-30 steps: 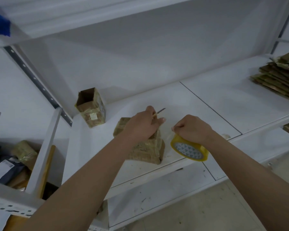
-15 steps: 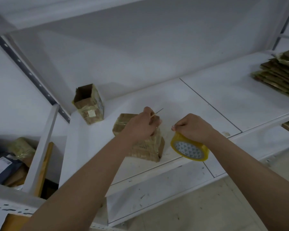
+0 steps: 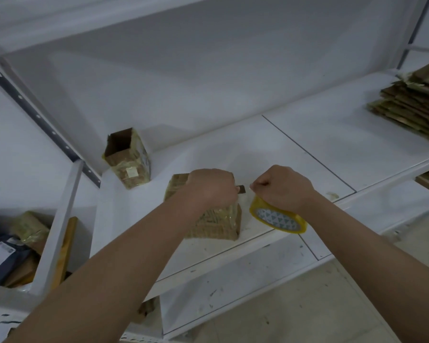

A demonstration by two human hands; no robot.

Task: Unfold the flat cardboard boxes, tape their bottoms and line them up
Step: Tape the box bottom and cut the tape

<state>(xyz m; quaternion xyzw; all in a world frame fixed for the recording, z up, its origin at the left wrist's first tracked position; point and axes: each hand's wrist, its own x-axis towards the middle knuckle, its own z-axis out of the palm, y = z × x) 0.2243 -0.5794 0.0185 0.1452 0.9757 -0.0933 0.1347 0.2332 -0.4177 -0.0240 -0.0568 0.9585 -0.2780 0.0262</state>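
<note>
A small brown cardboard box (image 3: pixel 216 224) lies on the white shelf (image 3: pixel 315 149), covered with clear tape. My left hand (image 3: pixel 209 186) sits on top of it, fingers curled round a thin blade (image 3: pixel 241 189) whose tip pokes out to the right. My right hand (image 3: pixel 280 186) grips the yellow tape roll (image 3: pixel 278 217) just right of the box, with a clear strip stretched between roll and box. A second, unfolded box (image 3: pixel 128 158) stands upright and open-topped at the back left.
A stack of flat cardboard boxes (image 3: pixel 414 100) lies at the far right of the shelf. A metal upright (image 3: pixel 37 117) runs at the left. Parcels and cardboard (image 3: pixel 13 251) fill the lower left bay. A lower shelf (image 3: pixel 233 280) and floor lie below.
My left hand has moved down and right, bringing the blade close to the tape strip beside my right hand. The roll has stayed in place.
</note>
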